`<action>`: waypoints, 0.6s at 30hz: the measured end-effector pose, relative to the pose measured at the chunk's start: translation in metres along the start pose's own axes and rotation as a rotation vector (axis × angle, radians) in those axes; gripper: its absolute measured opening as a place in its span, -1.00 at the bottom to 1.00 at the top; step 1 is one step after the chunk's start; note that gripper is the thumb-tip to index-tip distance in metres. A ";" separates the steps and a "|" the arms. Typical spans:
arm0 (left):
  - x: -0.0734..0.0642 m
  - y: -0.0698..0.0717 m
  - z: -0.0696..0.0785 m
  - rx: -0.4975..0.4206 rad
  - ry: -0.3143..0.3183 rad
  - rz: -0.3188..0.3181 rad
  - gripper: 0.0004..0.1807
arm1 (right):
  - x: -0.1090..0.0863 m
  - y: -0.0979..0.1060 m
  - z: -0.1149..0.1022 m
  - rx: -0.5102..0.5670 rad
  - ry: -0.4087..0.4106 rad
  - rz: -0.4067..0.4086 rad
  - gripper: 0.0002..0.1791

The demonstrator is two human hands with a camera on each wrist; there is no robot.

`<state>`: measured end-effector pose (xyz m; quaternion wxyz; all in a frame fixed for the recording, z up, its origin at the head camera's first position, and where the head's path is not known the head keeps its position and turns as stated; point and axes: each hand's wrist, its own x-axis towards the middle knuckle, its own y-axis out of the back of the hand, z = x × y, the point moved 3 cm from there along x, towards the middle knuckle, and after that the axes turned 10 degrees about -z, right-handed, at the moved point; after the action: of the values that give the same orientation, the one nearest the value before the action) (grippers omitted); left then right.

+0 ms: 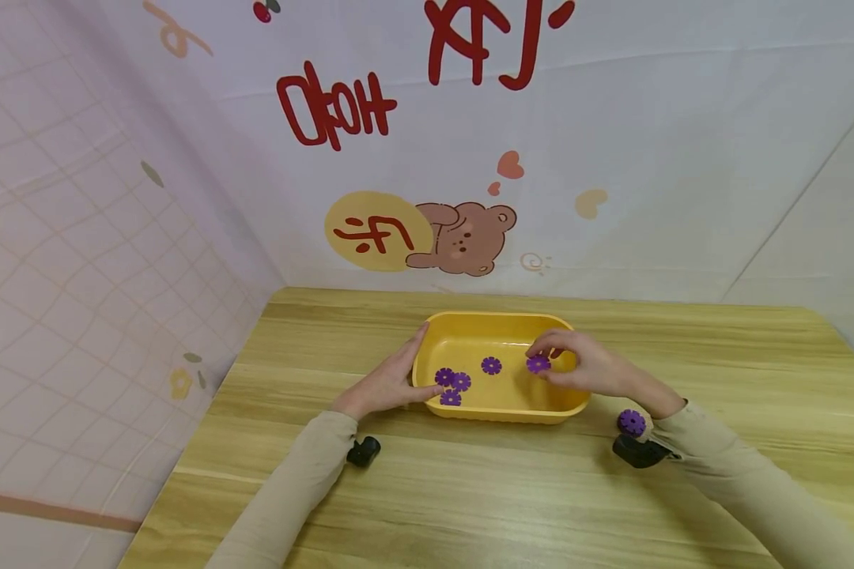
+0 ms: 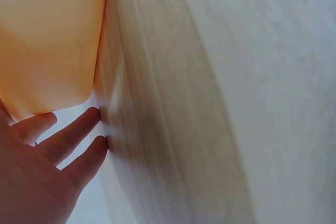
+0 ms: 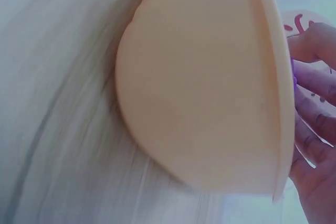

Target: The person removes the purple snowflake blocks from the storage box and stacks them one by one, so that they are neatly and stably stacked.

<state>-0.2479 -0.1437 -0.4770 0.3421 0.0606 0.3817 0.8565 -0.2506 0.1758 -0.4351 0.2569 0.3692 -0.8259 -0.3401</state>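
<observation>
A yellow plastic basin (image 1: 508, 403) sits on the wooden table. My left hand (image 1: 390, 379) rests against its left end with fingers fairly straight, the thumb lying over the rim. The left wrist view shows spread fingers (image 2: 86, 163) beside the basin's outer wall. Over the basin's right side, my right hand (image 1: 589, 365) pinches a purple notched snowflake disc (image 1: 538, 364) between thumb and fingers. In the right wrist view, the basin's wall (image 3: 199, 87) mostly hides that disc. Several more purple discs (image 1: 451, 398) lie on the basin's floor, with a single disc (image 1: 492, 366) near the middle.
Another purple disc (image 1: 632, 423) lies outside the basin, close to the right wrist and its black camera (image 1: 639, 451). A printed cloth wall (image 1: 648, 158) rises behind the table's back edge. To the left stands a grid-patterned cloth (image 1: 78, 261).
</observation>
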 end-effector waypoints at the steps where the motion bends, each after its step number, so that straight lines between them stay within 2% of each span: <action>1: 0.000 0.000 0.000 0.000 -0.002 0.001 0.22 | -0.003 0.002 0.000 0.000 0.001 0.005 -0.64; 9: -0.001 0.000 0.000 -0.003 0.023 -0.012 0.22 | -0.020 0.010 0.004 0.012 0.005 0.048 -0.54; 18: 0.000 0.000 0.000 -0.015 0.019 -0.010 0.21 | -0.028 0.015 0.006 -0.053 0.003 0.118 -0.65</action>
<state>-0.2482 -0.1437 -0.4775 0.3434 0.0479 0.3787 0.8581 -0.2440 0.2075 -0.4328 0.2874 0.3135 -0.8365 -0.3456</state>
